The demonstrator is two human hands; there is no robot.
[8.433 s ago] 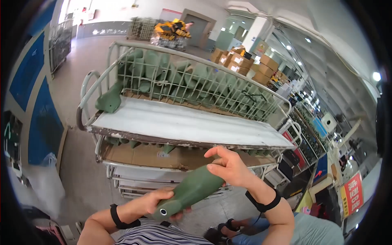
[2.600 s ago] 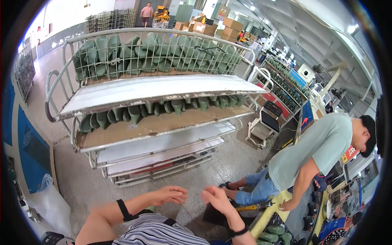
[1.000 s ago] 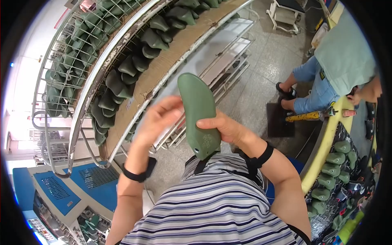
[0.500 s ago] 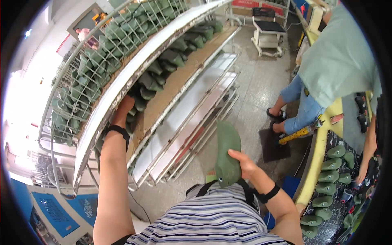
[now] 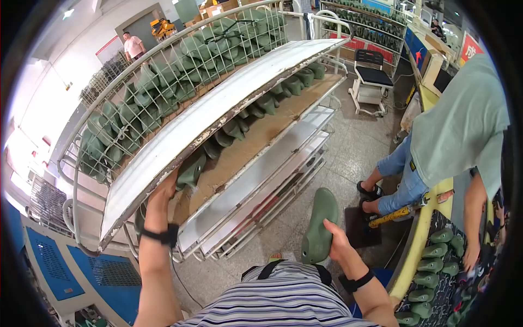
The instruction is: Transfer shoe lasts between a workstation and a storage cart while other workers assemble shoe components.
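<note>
My right hand (image 5: 339, 241) grips a green shoe last (image 5: 321, 224) in front of my striped shirt, with the thumb on its side and the toe end pointing up. On the left, my left hand (image 5: 170, 188) reaches under the rack's white upper shelf (image 5: 218, 101). It is closed on another green shoe last (image 5: 192, 169), which lies tilted near the front end of the brown shelf board (image 5: 234, 155). Part of that hand's fingers is hidden by the last and the shelf edge. Farther along the same board stands a row of similar lasts (image 5: 267, 103).
Many green lasts (image 5: 147, 82) fill the wire-sided top tier. On my right, a co-worker (image 5: 452, 120) stands at a yellow-edged bench (image 5: 411, 261) with rows of lasts. A black-seated chair (image 5: 373, 76) stands beyond the rack. Blue machine panels (image 5: 111, 278) are at lower left.
My left hand has drawn back toward the near end of the shelf, with a last now visible in it. The last in my right hand has shifted right and slightly down. The view has tilted up.
</note>
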